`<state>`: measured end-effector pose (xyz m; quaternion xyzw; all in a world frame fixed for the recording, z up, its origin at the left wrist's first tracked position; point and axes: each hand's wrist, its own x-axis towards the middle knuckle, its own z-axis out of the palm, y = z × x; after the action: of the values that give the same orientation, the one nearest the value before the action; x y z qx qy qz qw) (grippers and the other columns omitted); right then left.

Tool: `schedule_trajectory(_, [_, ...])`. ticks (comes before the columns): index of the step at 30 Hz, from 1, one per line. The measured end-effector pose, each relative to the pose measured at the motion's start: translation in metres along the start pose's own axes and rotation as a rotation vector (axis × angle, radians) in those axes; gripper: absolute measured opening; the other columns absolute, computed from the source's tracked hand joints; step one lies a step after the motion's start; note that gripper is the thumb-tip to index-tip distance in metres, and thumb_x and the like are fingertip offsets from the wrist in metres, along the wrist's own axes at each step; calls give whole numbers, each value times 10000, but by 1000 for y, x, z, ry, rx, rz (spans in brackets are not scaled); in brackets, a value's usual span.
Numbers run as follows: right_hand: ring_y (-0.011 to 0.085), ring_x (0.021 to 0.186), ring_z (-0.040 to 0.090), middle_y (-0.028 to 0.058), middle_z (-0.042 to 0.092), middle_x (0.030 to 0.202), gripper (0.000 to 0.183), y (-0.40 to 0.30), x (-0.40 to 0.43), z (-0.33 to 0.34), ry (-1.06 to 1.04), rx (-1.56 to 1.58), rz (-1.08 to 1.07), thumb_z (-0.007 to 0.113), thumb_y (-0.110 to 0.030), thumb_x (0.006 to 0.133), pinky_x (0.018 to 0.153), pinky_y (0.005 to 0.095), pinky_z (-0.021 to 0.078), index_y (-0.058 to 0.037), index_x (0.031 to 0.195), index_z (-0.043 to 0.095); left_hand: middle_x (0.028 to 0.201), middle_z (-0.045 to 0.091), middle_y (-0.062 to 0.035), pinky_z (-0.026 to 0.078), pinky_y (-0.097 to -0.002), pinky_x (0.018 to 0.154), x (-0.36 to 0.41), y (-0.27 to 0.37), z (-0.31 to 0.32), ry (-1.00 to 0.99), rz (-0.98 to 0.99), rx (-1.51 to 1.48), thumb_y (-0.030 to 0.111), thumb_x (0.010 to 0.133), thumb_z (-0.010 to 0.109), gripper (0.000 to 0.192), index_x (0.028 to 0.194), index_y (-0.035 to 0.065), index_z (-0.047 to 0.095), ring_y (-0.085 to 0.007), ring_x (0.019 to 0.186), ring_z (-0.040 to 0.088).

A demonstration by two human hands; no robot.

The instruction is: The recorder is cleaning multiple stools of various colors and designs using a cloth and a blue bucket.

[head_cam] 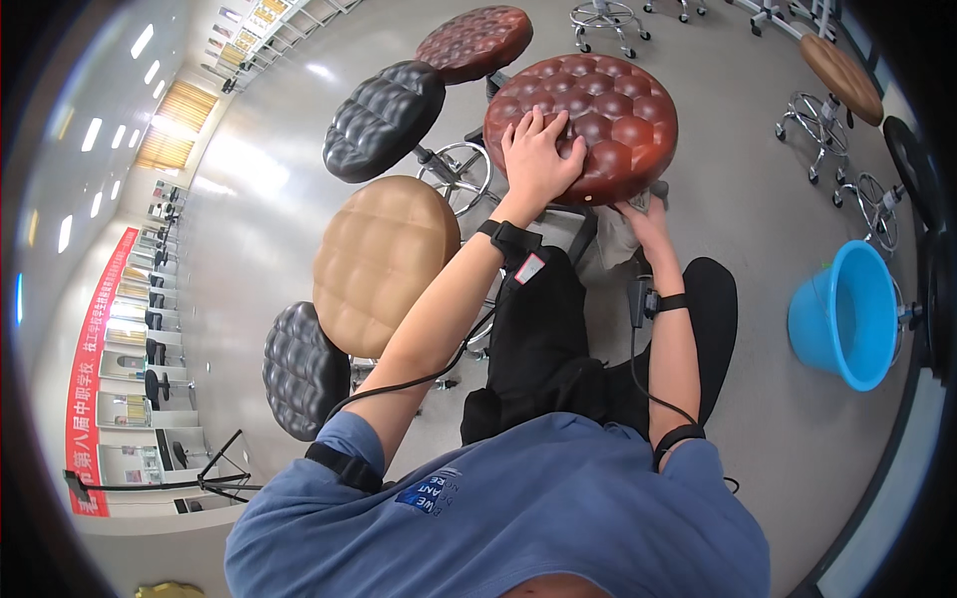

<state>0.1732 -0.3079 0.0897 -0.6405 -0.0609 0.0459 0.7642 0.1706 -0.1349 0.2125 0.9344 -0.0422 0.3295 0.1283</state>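
A round, tufted dark red stool seat [598,93] stands before my knees. On its near left part lies my left hand [540,163], palm down with the fingers spread. Below the seat's near right edge is my right hand [649,224], its fingers partly hidden. It grips a grey cloth [619,238] that hangs down beside the stool's post area. Black straps with cabled devices sit on both wrists.
Left of me stand a tan stool [385,265] and black stools [385,119] [306,374]. Another red stool [476,41] is behind them. At right are a blue bucket [843,318] and a tan stool on casters [841,78]. A tripod [224,478] stands far left.
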Motion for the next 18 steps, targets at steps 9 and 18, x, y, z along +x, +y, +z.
schedule_trajectory(9, [166, 1020, 536, 106, 580, 1161, 435, 3, 40, -5, -290, -339, -174, 662, -145, 801, 862, 288, 442, 5, 1186, 527, 1256, 503, -277, 241, -484, 1051, 1, 0, 2, 12, 27, -63, 416, 725, 584, 534, 1149, 94, 626, -351, 1222, 445])
schedule_trajectory(18, [172, 1098, 482, 86, 505, 1275, 526, 41, 27, -4, -304, 17, -109, 615, -132, 825, 923, 308, 409, -12, 1305, 435, 1253, 559, -152, 290, -433, 1039, 9, -14, 0, 10, -40, -108, 347, 752, 584, 422, 1119, 148, 645, -258, 1199, 499])
